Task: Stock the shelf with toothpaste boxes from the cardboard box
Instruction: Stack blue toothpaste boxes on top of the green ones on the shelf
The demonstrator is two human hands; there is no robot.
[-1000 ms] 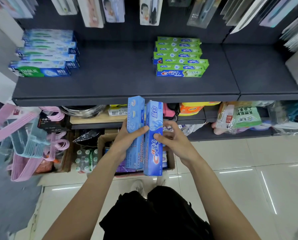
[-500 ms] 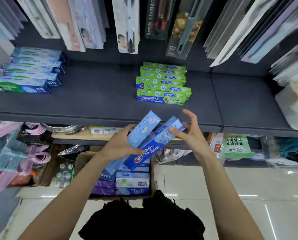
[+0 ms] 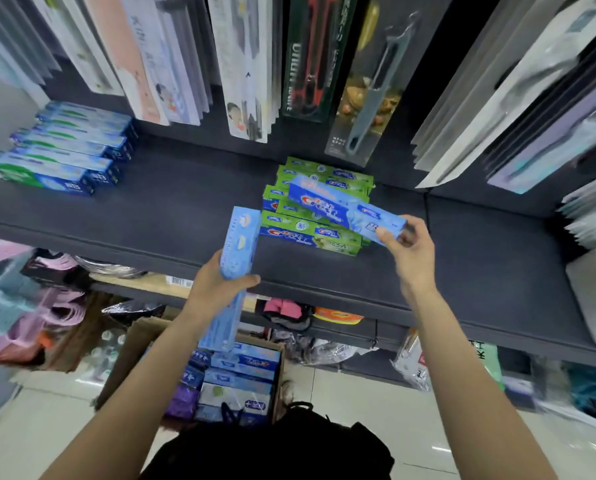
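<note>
Head cam: cardboard box (image 3: 140,344) looks packed with toothpaste. My left hand (image 3: 213,289) grips one blue carton (image 3: 236,258), right hand (image 3: 409,247) pinches another blue carton (image 3: 338,207) over the green stack (image 3: 310,230) on the shelf (image 3: 172,209).

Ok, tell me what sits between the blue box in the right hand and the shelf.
The right hand holds the blue toothpaste box over the stack of green boxes, which lies directly beneath. Bare shelf is free just left.
</note>
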